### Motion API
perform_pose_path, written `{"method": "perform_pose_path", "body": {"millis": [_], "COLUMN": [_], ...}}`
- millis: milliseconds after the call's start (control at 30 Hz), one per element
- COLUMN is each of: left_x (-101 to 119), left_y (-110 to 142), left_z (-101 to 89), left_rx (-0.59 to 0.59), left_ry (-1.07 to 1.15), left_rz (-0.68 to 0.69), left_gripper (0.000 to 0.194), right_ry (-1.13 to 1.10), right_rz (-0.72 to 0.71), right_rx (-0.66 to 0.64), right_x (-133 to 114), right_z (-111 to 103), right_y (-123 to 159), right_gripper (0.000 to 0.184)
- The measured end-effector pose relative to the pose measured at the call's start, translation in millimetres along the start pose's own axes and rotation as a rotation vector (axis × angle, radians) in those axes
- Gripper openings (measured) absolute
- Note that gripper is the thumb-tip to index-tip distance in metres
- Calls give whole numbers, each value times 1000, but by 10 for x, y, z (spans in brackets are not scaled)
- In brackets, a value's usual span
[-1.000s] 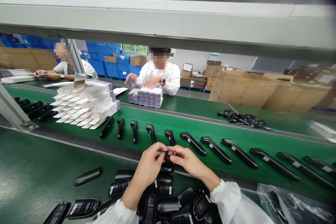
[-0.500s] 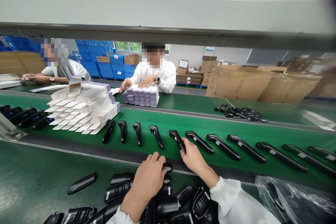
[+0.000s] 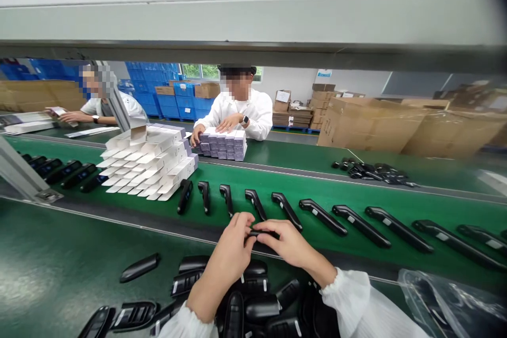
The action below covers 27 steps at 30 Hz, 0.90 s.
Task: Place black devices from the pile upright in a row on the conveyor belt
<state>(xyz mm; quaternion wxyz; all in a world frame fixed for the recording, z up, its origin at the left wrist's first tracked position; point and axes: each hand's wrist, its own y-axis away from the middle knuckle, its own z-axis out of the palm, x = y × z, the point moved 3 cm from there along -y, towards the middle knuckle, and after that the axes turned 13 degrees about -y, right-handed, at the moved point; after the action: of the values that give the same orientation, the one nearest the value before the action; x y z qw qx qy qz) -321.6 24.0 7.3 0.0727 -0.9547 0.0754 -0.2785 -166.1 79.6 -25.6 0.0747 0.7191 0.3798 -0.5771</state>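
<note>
A slim black plastic cover [image 3: 263,233] is held in the air between my hands, above the near edge of the green belt [image 3: 214,170]. My left hand [image 3: 234,245] pinches its left end, and my right hand [image 3: 288,243] grips the right end with thumb and fingers. My fingers hide much of it. Just beyond, black angled handheld devices [image 3: 285,210] lie spaced out in a row along the belt, many with a small pale label. Below my wrists spreads a pile of black plastic covers [image 3: 261,307], some showing ribbed insides.
One loose cover [image 3: 140,268] lies left of the pile. A clear plastic bag [image 3: 447,301] is at the right. Stacked white boxes [image 3: 148,161] stand on the belt. Across it, a person [image 3: 253,111] handles purple-white boxes [image 3: 225,143]. A metal post [image 3: 27,169] rises at left.
My right hand has left the device on the belt and joined my left hand at the cover. The left hand has lifted the cover slightly. The view has shifted a little.
</note>
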Motion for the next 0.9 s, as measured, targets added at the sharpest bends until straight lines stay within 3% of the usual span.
{"method": "perform_pose_path", "body": {"millis": [67,200,267,367,467,600,700,800,900], "left_x": [25,77,85,64,43,62,54,-14,-113], "left_y": [34,158,198,186,156,134,98,42,-1], "left_z": [-36,35,77,116,147,159,130,58,-7], "left_rx": [20,-351,-445,-423,-404,-373,-344,-295,-203], "left_ry": [-212,-469,-508,-527,-521,-554,-523,-408,-152], "left_rz": [-52,-7,30,43,38,52,55,-2,-113], "left_gripper": [30,35,31,28,36,40,26,13,19], "right_ry": [-15,87,223,392,575,822,901,928,753], "right_rz": [77,168,211,301,330,389,412,324,31], "right_rx": [123,378,416,379,322,289,328,460,486], "right_x": [133,447,538,590,561,515,503,441,280], "right_z": [-46,-166,-176,-144,-131,-176,-206,-219,-172], "right_y": [-28,-53,-51,-50,-74,-110,-98,-57,-24], "right_gripper": [23,19,16,25,39,29,28,37,38]}}
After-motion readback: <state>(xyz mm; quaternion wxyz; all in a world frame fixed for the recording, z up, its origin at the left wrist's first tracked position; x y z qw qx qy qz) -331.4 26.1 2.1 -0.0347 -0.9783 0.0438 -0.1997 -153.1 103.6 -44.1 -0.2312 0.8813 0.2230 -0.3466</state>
